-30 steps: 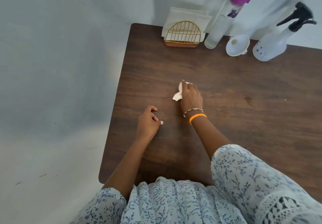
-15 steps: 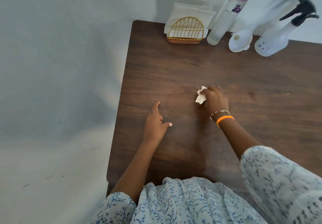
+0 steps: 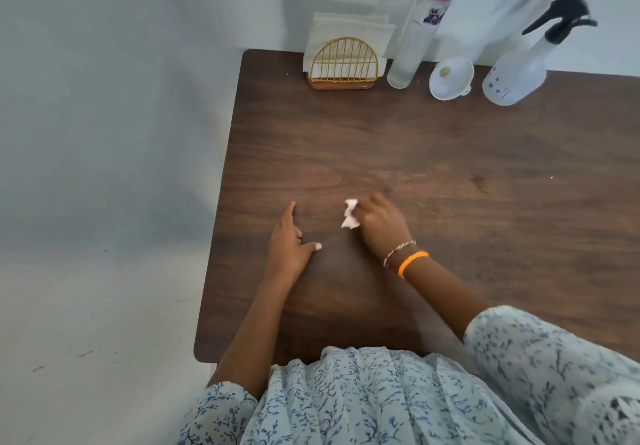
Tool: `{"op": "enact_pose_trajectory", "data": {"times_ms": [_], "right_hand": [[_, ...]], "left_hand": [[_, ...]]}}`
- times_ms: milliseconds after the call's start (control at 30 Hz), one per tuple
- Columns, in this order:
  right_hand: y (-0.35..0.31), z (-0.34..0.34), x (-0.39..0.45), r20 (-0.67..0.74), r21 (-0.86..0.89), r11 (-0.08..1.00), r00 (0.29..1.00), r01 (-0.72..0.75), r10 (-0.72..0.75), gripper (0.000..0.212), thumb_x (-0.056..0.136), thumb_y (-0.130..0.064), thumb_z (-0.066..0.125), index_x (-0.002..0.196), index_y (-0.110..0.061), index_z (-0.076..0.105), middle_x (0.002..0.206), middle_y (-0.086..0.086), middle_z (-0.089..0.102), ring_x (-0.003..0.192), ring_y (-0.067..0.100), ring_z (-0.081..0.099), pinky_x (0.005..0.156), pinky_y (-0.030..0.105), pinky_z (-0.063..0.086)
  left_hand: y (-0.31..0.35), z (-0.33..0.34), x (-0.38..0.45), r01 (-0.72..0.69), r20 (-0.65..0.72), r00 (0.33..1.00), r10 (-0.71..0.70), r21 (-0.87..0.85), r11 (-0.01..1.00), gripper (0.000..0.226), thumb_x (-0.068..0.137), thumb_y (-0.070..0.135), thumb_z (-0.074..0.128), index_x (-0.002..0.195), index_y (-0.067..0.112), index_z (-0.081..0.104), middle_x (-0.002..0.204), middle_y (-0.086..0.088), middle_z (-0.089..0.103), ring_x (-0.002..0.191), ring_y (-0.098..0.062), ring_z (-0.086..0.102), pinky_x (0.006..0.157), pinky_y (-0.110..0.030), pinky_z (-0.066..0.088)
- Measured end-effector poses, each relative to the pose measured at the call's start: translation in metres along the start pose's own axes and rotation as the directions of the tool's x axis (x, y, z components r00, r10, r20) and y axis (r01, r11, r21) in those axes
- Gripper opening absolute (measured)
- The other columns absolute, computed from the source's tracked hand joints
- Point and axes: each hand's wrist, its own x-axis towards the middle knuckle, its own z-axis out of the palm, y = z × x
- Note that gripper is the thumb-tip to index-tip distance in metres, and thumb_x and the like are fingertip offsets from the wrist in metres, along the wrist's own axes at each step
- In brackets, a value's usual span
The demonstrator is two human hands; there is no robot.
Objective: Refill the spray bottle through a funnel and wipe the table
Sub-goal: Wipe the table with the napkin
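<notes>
Dark wooden table against a pale wall: right hand gripping a crumpled tissue mid-table, left hand flat beside it (fingers straight), spray bottle and funnel at the far edge.

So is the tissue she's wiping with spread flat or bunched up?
Bunched up. The tissue is a crumpled wad sticking out from the curled fingers of the right hand on the table.

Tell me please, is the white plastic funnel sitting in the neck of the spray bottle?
No, the white plastic funnel stands on the brown table beside the spray bottle.
</notes>
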Motion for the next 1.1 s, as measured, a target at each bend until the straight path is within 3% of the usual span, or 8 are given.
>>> {"op": "enact_pose_trajectory", "data": {"times_ms": [133, 200, 367, 500, 667, 867, 967, 1100], "right_hand": [[0.019, -0.016, 0.032, 0.018, 0.073, 0.911, 0.914, -0.407, 0.406, 0.02, 0.066, 0.006, 0.057, 0.083, 0.0, 0.066, 0.084, 0.017, 0.064, 0.083, 0.038, 0.059, 0.056, 0.036, 0.049], [0.005, -0.013, 0.041, 0.025, 0.106, 0.922, 0.928, -0.373, 0.372, 0.018, 0.069, 0.004, 0.053, 0.083, 0.001, 0.064, 0.084, 0.019, 0.063, 0.086, 0.037, 0.059, 0.058, 0.037, 0.049], [0.004, -0.004, -0.011, -0.087, 0.073, 0.995, 0.995, 0.061, -0.054, 0.03, 0.071, -0.015, 0.04, 0.072, -0.013, 0.07, 0.07, 0.003, 0.063, 0.078, 0.018, 0.048, 0.045, 0.024, 0.044], [0.054, -0.014, -0.032, -0.103, 0.165, 0.973, 0.978, -0.162, 0.18, 0.026, 0.074, -0.01, 0.045, 0.08, -0.012, 0.071, 0.082, 0.008, 0.066, 0.085, 0.026, 0.056, 0.053, 0.027, 0.049], [0.116, -0.042, -0.02, -0.005, 0.569, 0.577, 0.699, -0.586, 0.715, 0.014, 0.077, 0.0, 0.061, 0.085, -0.004, 0.072, 0.096, 0.018, 0.068, 0.093, 0.036, 0.06, 0.078, 0.034, 0.043], [0.189, -0.06, -0.065, 0.035, 0.54, 0.332, 0.415, -0.773, 0.909, 0.022, 0.077, -0.007, 0.061, 0.098, -0.012, 0.069, 0.101, 0.011, 0.07, 0.096, 0.029, 0.062, 0.083, 0.036, 0.049], [0.208, -0.057, -0.068, 0.068, 0.441, 0.294, 0.358, -0.848, 0.931, 0.031, 0.08, -0.007, 0.06, 0.11, -0.01, 0.066, 0.111, 0.013, 0.067, 0.105, 0.031, 0.06, 0.088, 0.036, 0.046], [0.201, -0.049, -0.049, 0.08, 0.275, 0.389, 0.424, -0.879, 0.902, 0.026, 0.083, -0.005, 0.054, 0.105, -0.005, 0.068, 0.109, 0.019, 0.062, 0.103, 0.038, 0.056, 0.078, 0.037, 0.045]], "left_hand": [[0.012, 0.01, -0.003, 0.063, 0.01, 0.998, -0.064, 0.064, 0.996, 0.099, 0.068, 0.013, 0.079, 0.146, 0.016, 0.019, 0.096, 0.001, 0.05, 0.1, -0.023, 0.054, 0.095, -0.039, 0.044], [0.021, 0.021, -0.008, 0.074, -0.007, 0.997, -0.074, 0.064, 0.995, 0.1, 0.068, 0.013, 0.079, 0.147, 0.016, 0.017, 0.102, 0.0, 0.051, 0.106, -0.026, 0.052, 0.097, -0.045, 0.042], [0.032, 0.036, -0.014, 0.077, -0.043, 0.997, -0.071, 0.17, 0.982, 0.1, 0.069, 0.019, 0.079, 0.147, 0.014, 0.016, 0.118, -0.004, 0.054, 0.118, -0.027, 0.045, 0.1, -0.047, 0.038], [0.045, 0.043, -0.017, 0.028, -0.071, 0.997, -0.011, 0.246, 0.969, 0.087, 0.07, 0.024, 0.078, 0.142, 0.02, 0.03, 0.122, -0.003, 0.05, 0.12, -0.027, 0.041, 0.1, -0.043, 0.037], [0.078, 0.074, -0.024, -0.171, 0.039, 0.985, 0.167, 0.318, 0.933, 0.079, 0.071, 0.029, 0.076, 0.138, 0.027, 0.035, 0.12, 0.002, 0.048, 0.114, -0.023, 0.04, 0.096, -0.036, 0.032], [0.112, 0.112, -0.019, -0.295, 0.211, 0.954, 0.215, 0.515, 0.805, 0.088, 0.069, 0.042, 0.075, 0.142, 0.024, 0.028, 0.135, -0.003, 0.04, 0.123, -0.025, 0.036, 0.101, -0.038, 0.029], [0.119, 0.121, -0.015, -0.265, 0.202, 0.963, 0.177, 0.619, 0.74, 0.103, 0.068, 0.054, 0.072, 0.146, 0.021, 0.013, 0.14, -0.007, 0.032, 0.125, -0.027, 0.033, 0.101, -0.039, 0.027], [0.118, 0.125, -0.014, -0.239, 0.193, 0.97, 0.146, 0.679, 0.694, 0.109, 0.068, 0.061, 0.067, 0.148, 0.019, 0.006, 0.141, -0.01, 0.03, 0.124, -0.029, 0.034, 0.1, -0.039, 0.028]]}}
